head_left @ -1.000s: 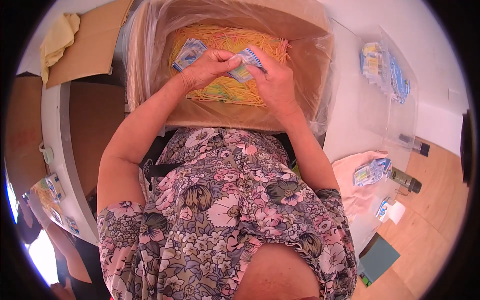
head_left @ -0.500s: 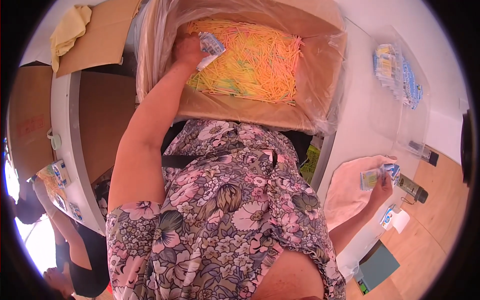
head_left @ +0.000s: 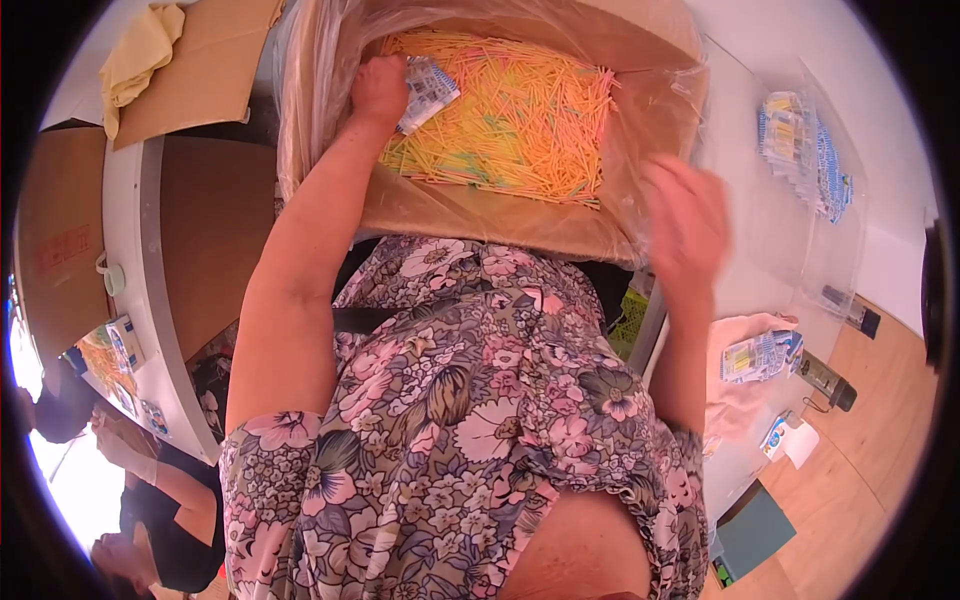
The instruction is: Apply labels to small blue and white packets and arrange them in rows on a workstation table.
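My left hand [head_left: 380, 92] is closed on a small clear plastic packet [head_left: 431, 94] with blue and white print, at the left side inside a large cardboard box [head_left: 655, 115]. Below and beside it lies a heap of thin short sticks [head_left: 520, 120] in yellow, orange, pink and green. My right hand [head_left: 690, 220] hangs by the box's right wall, blurred, its fingers loosely stretched out with nothing visible in them. On a pink cloth [head_left: 722, 400] at the right rests a group of filled packets [head_left: 757, 357], apart from either hand.
A clear plastic bin [head_left: 830, 245] holding stacked packets [head_left: 790, 140] stands on the right table. A clear liner [head_left: 300, 110] hangs over the box rim. A dark bottle [head_left: 828, 383] is beyond the cloth. At far left, a person [head_left: 175, 500] works by another table.
My right hand has let go of the packets on the pink cloth and swung up and left to the box. My left hand stays on its packet.
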Demonstrator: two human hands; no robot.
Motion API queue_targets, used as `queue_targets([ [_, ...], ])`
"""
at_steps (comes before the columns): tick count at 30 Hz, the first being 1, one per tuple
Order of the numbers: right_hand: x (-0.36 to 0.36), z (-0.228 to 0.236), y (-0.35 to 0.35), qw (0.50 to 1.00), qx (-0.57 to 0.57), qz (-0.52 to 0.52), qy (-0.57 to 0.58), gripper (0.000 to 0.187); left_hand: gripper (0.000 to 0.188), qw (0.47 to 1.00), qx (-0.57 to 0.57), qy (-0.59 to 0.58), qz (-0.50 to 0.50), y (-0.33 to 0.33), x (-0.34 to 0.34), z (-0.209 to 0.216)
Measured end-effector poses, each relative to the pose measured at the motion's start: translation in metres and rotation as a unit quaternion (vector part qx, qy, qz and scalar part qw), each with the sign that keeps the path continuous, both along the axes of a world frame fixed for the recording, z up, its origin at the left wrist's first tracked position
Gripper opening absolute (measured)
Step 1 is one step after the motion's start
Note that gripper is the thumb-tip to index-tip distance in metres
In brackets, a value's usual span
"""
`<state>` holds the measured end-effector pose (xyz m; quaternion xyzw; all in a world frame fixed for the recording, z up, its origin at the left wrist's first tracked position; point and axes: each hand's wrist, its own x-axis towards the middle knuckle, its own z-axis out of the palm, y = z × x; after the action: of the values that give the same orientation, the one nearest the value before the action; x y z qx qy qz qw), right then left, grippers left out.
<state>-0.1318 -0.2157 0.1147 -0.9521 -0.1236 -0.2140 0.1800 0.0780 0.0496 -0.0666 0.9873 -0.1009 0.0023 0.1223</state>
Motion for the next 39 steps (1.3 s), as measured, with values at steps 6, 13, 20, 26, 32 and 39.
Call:
queue_targets([
  [6,0.103,-0.098,0.043,0.89,-0.175,0.139,0.398,0.008,0.019,0.992,-0.122,-0.038,-0.003,-0.004,0.001,0.014],
  [13,0.109,-0.2,0.045,0.898,-0.143,0.229,0.348,0.013,0.018,0.868,-0.494,0.032,0.041,-0.014,0.008,0.01],
  [20,0.105,-0.214,0.044,0.895,-0.11,0.208,0.379,0.015,0.011,0.754,-0.637,0.163,0.007,-0.02,0.006,0.016],
  [26,0.123,-0.18,0.036,0.856,-0.014,0.116,0.504,0.015,0.009,0.723,-0.621,0.301,-0.029,-0.013,0.005,0.03],
  [32,0.137,-0.138,0.021,0.785,0.315,-0.025,0.532,0.014,0.009,0.73,-0.447,0.431,-0.285,-0.026,-0.03,0.026],
  [39,0.115,-0.106,0.041,0.651,0.609,-0.04,0.45,0.012,0.006,0.628,-0.539,0.506,-0.244,-0.046,-0.056,0.048],
])
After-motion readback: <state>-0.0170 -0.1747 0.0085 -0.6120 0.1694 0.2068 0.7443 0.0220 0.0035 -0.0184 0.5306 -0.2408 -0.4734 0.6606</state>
